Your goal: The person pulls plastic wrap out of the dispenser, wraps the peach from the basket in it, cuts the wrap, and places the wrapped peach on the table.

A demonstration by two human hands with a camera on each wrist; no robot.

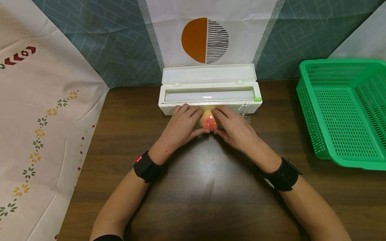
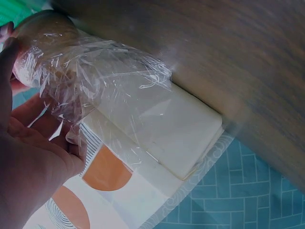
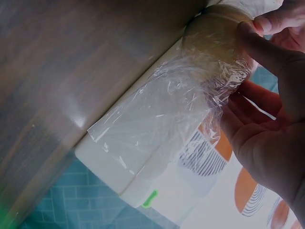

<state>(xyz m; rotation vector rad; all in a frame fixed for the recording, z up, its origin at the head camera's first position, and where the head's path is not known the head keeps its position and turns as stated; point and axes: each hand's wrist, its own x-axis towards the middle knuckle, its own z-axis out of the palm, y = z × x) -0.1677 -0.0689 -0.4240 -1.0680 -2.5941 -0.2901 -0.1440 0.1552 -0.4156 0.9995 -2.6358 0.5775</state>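
A red-and-yellow apple (image 1: 209,122) sits against the front of a white cling film dispenser (image 1: 167,109). Clear cling film (image 3: 157,105) covers the fruit and spreads over the box's front on both sides. From the left, my left hand (image 1: 184,124) holds the wrapped apple, thumb at its near side and fingers at its far side. My right hand (image 1: 236,129) grips it likewise from the right, the two thumbs almost meeting. In the left wrist view, crumpled film (image 2: 66,88) bunches at the curled fingers of the left hand (image 2: 38,157).
The dispenser's lid (image 1: 208,74) stands open at the back, showing a film roll (image 1: 208,96) inside and a green slider (image 1: 257,99) at the right end. A green plastic basket (image 1: 321,134) stands on the right of the brown wooden table (image 1: 208,187). Patterned cloths hang behind and left.
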